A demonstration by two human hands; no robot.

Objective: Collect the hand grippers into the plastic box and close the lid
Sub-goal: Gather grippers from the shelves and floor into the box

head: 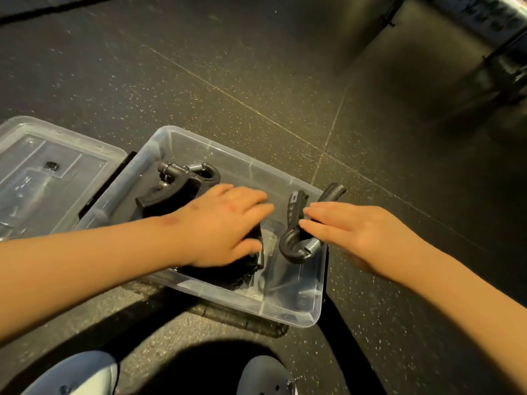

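Hand gripper (296,223) under the right hand sits at the right end of the clear plastic box (293,312), standing tilted: coiled spring end down inside, one handle tip poking up over the box's far-right rim. Long axis runs roughly near-to-far, leaning right. Right hand (350,232) is nearer, fingers flat and extended, tips touching the handle from the right; looks like a loose push rather than a wrap, can't tell if there's any real grip. Left hand (225,223) is spread palm-down over another dark gripper (216,260) mid-box, pressing or covering it, not clearly grasping. A third gripper (176,183) lies flat at the box's far-left end. Judgement: the tilted one needs tipping left and down to clear the rim, else the lid won't seat. Free room in the box is the near-right corner. Lid (54,172) lies on the floor just left of the box, nearer the left hand.
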